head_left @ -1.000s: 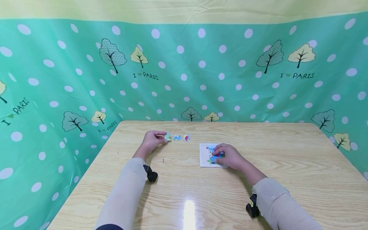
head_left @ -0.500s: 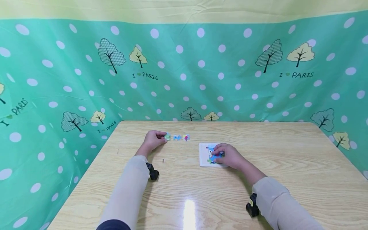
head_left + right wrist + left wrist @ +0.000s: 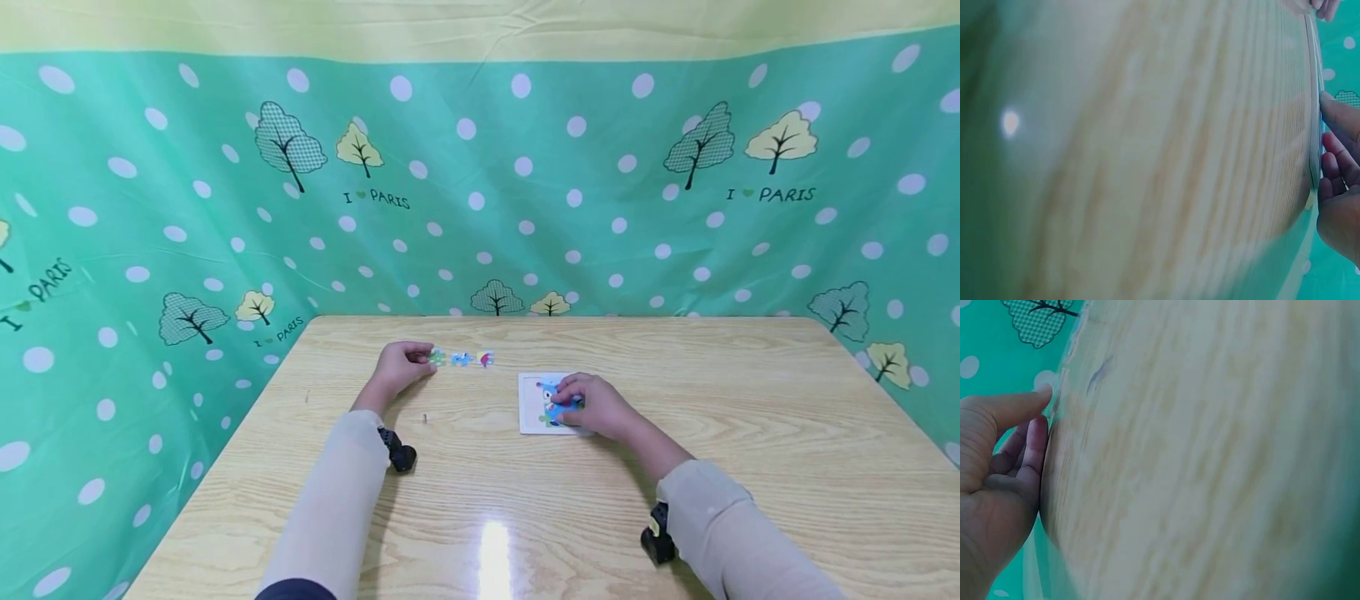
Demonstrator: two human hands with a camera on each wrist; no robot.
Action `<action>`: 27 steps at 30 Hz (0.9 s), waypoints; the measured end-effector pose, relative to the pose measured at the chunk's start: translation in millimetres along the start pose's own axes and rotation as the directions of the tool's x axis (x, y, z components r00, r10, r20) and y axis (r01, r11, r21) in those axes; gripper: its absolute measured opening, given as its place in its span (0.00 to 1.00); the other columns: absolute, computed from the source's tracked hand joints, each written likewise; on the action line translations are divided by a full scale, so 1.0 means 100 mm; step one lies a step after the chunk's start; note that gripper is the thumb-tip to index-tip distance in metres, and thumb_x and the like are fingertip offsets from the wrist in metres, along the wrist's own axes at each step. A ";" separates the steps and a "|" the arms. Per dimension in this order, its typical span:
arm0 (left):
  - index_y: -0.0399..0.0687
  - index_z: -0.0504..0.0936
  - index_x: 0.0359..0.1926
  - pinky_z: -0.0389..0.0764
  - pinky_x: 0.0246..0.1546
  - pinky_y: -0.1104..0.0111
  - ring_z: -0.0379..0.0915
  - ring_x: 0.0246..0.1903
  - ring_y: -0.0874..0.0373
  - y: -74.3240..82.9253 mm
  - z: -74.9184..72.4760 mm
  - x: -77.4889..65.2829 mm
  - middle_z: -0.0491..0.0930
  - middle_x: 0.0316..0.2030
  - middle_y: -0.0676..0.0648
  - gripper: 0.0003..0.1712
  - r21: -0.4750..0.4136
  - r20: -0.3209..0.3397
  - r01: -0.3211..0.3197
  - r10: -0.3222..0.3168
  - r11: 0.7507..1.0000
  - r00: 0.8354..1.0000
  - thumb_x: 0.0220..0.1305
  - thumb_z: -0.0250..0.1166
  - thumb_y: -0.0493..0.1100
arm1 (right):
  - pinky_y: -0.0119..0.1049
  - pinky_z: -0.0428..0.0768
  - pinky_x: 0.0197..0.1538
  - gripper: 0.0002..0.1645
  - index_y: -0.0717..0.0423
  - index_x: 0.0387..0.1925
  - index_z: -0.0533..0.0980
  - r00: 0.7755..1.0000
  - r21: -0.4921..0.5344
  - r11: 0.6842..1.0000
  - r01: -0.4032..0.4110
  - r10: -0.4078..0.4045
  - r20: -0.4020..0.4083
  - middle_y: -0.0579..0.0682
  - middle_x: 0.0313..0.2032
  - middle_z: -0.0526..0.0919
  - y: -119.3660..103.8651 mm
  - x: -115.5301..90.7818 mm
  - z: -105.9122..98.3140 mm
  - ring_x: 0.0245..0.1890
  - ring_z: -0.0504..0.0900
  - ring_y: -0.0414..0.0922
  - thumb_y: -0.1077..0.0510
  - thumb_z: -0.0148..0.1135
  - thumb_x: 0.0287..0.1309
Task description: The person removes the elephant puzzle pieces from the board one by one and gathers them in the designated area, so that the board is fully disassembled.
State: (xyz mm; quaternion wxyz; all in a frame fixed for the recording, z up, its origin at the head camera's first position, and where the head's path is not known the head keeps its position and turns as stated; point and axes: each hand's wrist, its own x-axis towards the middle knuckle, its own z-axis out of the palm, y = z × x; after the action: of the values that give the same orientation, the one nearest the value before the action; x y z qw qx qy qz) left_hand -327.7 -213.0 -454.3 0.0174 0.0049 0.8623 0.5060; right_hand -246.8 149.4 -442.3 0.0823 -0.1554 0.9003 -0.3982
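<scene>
My left hand (image 3: 397, 372) pinches a green puzzle piece (image 3: 437, 357) between thumb and fingers, low at the table's far left. To its right lie a blue puzzle piece (image 3: 461, 359) and a red-and-yellow one (image 3: 486, 358), in a short row. Over the white puzzle tray (image 3: 528, 417), my right hand (image 3: 600, 408) has thumb and fingertips on a blue piece (image 3: 550, 395) among the joined pieces; the palm side is hidden. The left part of the tray shows bare white. In the right wrist view the tray (image 3: 1314, 112) appears edge-on beside the fingers.
The wooden table (image 3: 480, 475) runs back to a green dotted curtain (image 3: 480, 200). A small dark mark (image 3: 425, 418) shows on the wood left of the tray. Each wrist carries a black camera (image 3: 402, 455).
The green piece has turned slightly within my left fingers. My right hand stays in the same place on the tray; the head view shifts a little.
</scene>
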 end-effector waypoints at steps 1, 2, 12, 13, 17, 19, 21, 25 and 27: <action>0.33 0.83 0.59 0.80 0.42 0.73 0.78 0.47 0.52 0.00 0.00 -0.01 0.83 0.47 0.39 0.23 -0.023 -0.003 0.006 -0.006 1.000 1.000 0.63 0.72 0.29 | 0.57 0.69 0.70 0.13 0.63 0.46 0.87 1.000 -0.004 1.000 0.005 -0.005 0.001 0.56 0.55 0.81 0.00 0.00 0.00 0.63 0.74 0.62 0.66 0.75 0.58; 0.34 0.83 0.59 0.81 0.42 0.73 0.78 0.47 0.52 0.00 0.00 -0.02 0.83 0.47 0.39 0.23 -0.045 -0.005 0.011 -0.012 0.999 1.000 0.63 0.72 0.30 | 0.57 0.69 0.70 0.13 0.62 0.46 0.87 1.000 -0.007 1.000 0.006 -0.006 0.001 0.56 0.55 0.81 0.00 0.00 0.00 0.63 0.74 0.62 0.66 0.75 0.58; 0.36 0.83 0.58 0.82 0.42 0.70 0.78 0.46 0.54 0.12 0.05 -0.14 0.82 0.51 0.37 0.22 -0.189 0.017 0.022 -0.020 0.982 1.000 0.64 0.73 0.34 | 0.58 0.68 0.70 0.14 0.64 0.47 0.86 1.000 -0.014 1.000 0.021 -0.021 0.002 0.57 0.56 0.81 0.00 0.00 -0.01 0.64 0.74 0.62 0.66 0.74 0.59; 0.35 0.83 0.58 0.83 0.42 0.70 0.79 0.44 0.55 0.14 0.06 -0.15 0.83 0.50 0.38 0.22 -0.195 0.020 0.020 -0.017 0.981 1.000 0.63 0.74 0.34 | 0.58 0.68 0.70 0.14 0.64 0.47 0.86 1.000 -0.013 1.000 0.022 -0.022 0.003 0.58 0.56 0.81 0.00 0.00 -0.01 0.64 0.74 0.62 0.66 0.74 0.59; 0.34 0.84 0.56 0.84 0.41 0.68 0.78 0.41 0.56 0.20 0.11 -0.21 0.84 0.44 0.42 0.21 -0.189 0.034 0.004 0.002 0.982 0.999 0.63 0.74 0.33 | 0.58 0.68 0.71 0.14 0.63 0.48 0.87 1.000 -0.018 1.000 0.016 -0.016 0.005 0.57 0.57 0.81 0.00 0.00 0.00 0.64 0.73 0.62 0.65 0.75 0.59; 0.33 0.84 0.55 0.85 0.42 0.66 0.78 0.41 0.56 0.23 0.15 -0.25 0.83 0.42 0.42 0.20 -0.186 0.044 -0.005 0.013 0.982 0.999 0.63 0.73 0.33 | 0.58 0.67 0.71 0.15 0.62 0.48 0.87 1.000 -0.017 1.000 0.008 -0.008 0.005 0.57 0.57 0.81 0.01 0.01 0.00 0.65 0.73 0.62 0.65 0.75 0.59; 0.33 0.84 0.55 0.85 0.43 0.64 0.78 0.42 0.55 0.27 0.19 -0.28 0.84 0.43 0.42 0.19 -0.186 0.056 -0.014 0.025 0.982 0.998 0.63 0.73 0.33 | 0.57 0.68 0.71 0.15 0.61 0.48 0.87 1.000 -0.014 1.000 -0.001 0.001 -0.002 0.57 0.57 0.81 0.01 0.01 0.00 0.65 0.73 0.62 0.65 0.75 0.58; 0.33 0.85 0.54 0.85 0.42 0.65 0.78 0.44 0.54 0.34 0.29 -0.33 0.84 0.46 0.39 0.19 -0.182 0.079 -0.038 0.053 0.982 0.995 0.62 0.74 0.32 | 0.56 0.71 0.68 0.15 0.60 0.47 0.87 1.000 -0.011 1.000 -0.004 0.003 -0.028 0.56 0.55 0.82 0.02 0.01 0.00 0.62 0.76 0.60 0.65 0.76 0.57; 0.33 0.85 0.54 0.84 0.40 0.67 0.79 0.44 0.53 0.36 0.34 -0.35 0.84 0.48 0.37 0.19 -0.172 0.091 -0.052 0.068 0.984 0.993 0.62 0.74 0.32 | 0.55 0.72 0.68 0.16 0.60 0.47 0.87 0.999 -0.007 1.000 -0.006 0.006 -0.040 0.56 0.54 0.83 0.03 0.01 -0.01 0.61 0.77 0.60 0.66 0.77 0.56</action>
State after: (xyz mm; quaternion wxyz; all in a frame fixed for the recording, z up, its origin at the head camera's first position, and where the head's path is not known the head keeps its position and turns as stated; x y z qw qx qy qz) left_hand -292.2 -166.6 -438.1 0.0444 0.0538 0.8139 0.5768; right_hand -248.7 151.9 -443.9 0.0650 -0.1452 0.9036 -0.3977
